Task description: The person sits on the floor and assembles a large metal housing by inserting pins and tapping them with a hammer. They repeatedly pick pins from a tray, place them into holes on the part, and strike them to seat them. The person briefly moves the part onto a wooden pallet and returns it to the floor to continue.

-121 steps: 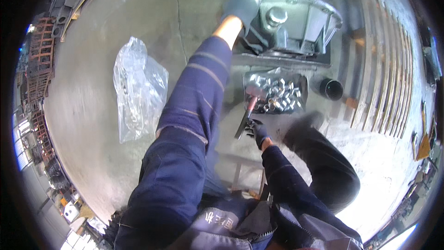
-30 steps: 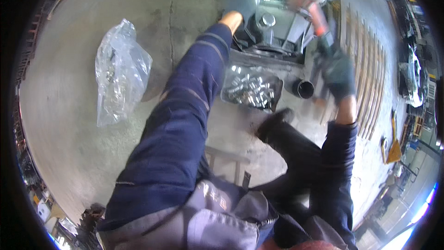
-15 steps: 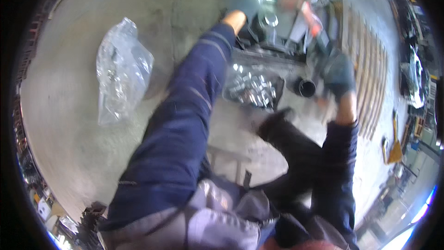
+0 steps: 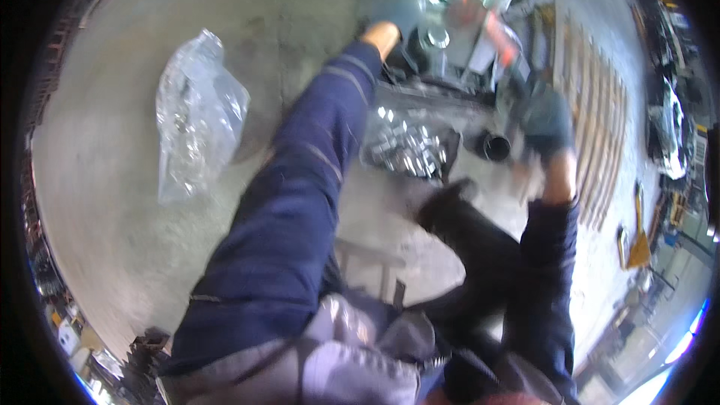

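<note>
My left hand, in a dark glove, reaches to the far middle beside a cluster of dark and silvery parts. Its fingers are blurred and partly hidden, so a grip cannot be made out. Farther right, my right hand, gloved in dark grey, is closed around the dark end of a red-and-black hand tool. The tool slants up and left over the parts; motion smears it, and its exact kind is unclear. Nearer me, many small shiny metal pieces lie in a dark container. A black round tube-like piece stands beside them.
A crumpled clear plastic bag lies on the concrete floor to the left. Wooden slats run along the right, beyond my right hand. A yellow-handled tool lies farther right. My dark-trousered leg extends below the metal pieces.
Very little differs. My right hand and the red-and-black tool have shifted slightly; my left hand stays at nearly the same spot.
</note>
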The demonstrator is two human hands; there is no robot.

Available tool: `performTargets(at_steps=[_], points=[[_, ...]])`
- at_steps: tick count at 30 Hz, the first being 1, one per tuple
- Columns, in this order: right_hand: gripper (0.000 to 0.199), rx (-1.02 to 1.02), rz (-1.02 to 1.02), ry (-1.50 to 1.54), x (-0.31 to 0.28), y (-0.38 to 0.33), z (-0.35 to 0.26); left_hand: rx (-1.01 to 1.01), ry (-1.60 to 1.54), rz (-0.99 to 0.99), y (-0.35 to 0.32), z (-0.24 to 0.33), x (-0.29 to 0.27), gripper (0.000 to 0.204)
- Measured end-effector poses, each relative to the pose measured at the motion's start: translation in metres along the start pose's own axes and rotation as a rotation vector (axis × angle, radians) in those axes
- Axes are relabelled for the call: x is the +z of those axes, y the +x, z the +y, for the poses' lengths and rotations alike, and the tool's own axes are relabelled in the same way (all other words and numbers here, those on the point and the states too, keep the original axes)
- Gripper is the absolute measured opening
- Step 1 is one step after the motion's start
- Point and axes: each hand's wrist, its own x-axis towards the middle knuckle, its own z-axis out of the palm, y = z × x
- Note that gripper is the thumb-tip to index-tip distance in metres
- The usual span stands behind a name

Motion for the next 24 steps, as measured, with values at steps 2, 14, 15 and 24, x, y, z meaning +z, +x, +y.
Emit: performTargets(at_steps=[2,14,15,24], points=[[0.024,0.015,0.128,0.284,-0.056,0.018,0.046,-0.024,-0.055,0.024,-0.003,0.004,-0.001,0.039],[0.034,0.416,-0.126,0.564,0.023,0.004,-0.035,0.051,0.082,-0.058,-0.011,0.008,-0.02,0.045],[0.03,0.333,-0.053,0.505,0.012,0.004,-0.009,0.004,0.126,-0.021,-0.013,0.009,-0.019,0.045],[0.043,0.117,0.414,2.462,-0.121,0.051,-0.016,-0.095,-0.095,0.005,-0.005,0.007,-0.001,0.04]])
